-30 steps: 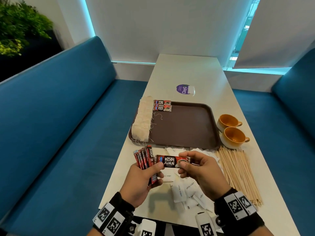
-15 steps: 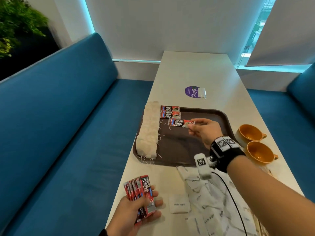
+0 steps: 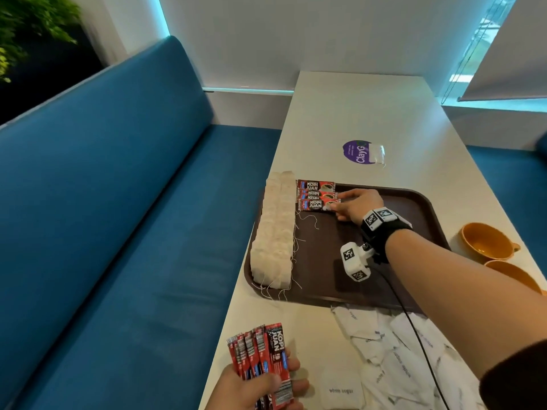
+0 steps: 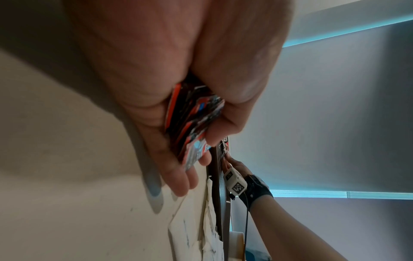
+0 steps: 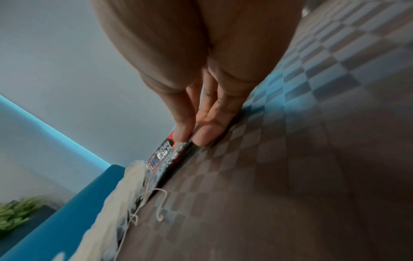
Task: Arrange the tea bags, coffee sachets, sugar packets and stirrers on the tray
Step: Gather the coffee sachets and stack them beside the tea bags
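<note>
My right hand reaches over the brown tray and pinches the right end of a red Kopi Juan coffee sachet. That sachet lies flat just in front of two other sachets at the tray's far left. The right wrist view shows my thumb and a fingertip on the sachet's end. A row of tea bags lines the tray's left edge. Near the table's front edge, my left hand grips a fan of several coffee sachets, also seen as coffee sachets in the left wrist view.
White sugar packets lie scattered on the table in front of the tray, one apart. Two orange cups stand right of the tray. A purple sticker is beyond it. A blue bench runs along the left.
My right hand took one sachet from beside the left hand's bundle, carried it out to the tray and laid it in front of the two there. My left hand stayed near the table's front edge.
</note>
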`<state>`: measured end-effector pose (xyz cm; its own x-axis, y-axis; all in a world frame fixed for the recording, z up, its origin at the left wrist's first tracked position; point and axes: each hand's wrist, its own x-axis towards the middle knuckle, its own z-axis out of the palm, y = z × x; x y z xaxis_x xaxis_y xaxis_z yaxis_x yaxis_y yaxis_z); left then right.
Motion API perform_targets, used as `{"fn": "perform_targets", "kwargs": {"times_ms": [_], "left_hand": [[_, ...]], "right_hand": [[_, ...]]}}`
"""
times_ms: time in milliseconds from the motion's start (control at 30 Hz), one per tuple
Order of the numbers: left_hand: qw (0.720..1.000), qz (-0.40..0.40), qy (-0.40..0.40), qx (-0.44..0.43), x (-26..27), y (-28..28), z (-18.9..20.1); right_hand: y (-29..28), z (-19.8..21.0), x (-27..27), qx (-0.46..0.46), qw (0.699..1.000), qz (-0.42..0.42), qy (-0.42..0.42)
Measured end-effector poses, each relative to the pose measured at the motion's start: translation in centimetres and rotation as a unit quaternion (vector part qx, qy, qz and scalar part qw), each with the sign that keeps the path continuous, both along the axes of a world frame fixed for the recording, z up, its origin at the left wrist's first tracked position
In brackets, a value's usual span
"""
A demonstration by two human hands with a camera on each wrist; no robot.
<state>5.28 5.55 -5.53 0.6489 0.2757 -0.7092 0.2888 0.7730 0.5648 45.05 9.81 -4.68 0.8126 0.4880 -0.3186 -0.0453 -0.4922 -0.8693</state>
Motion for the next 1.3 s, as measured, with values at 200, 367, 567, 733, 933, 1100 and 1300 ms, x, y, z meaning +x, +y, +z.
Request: {"fn": "perform_targets", "kwargs": {"times_ms": [200,367,567,733,933,1100,1300], "left_hand": [[0.997,-0.025,0.053,0.059,0.4,0.2,-0.1],[0.994,-0.028,0.081,0.065,0.6,0.6,-1.2],[0.986,-0.047,0.109,0.113,0.7,0.3,-1.6],[0.998,0.001,0.033,0.044,0.2,-0.4,-0.1],[0.998,0.048,-0.043,0.021,0.1,-1.8,2.5],[0.993,0.083,-0.026,0.082,0.2,-3.3,3.3],[0.987,0.061,-0.088,0.119,-0.2,-5.8,6.7]], "right_hand": [[0.7,0.6,-0.2,-0.053,0.998,0.013,-0.028],[1.0,1.0,-0.5,-0.084,0.996,-0.003,-0.037],[1.1,1.7,-0.8,-0.097,0.995,0.002,-0.032],[-0.5,2.1,-1.1,-0.063,0.997,-0.006,-0.039],[-4.7,6.0,-3.9,-0.005,0.998,0.035,-0.048],[-10.9,9.8,-10.4,0.085,0.989,0.121,-0.01],[-19.0,10.6,-18.4,0.133,0.978,0.155,0.043]]}}
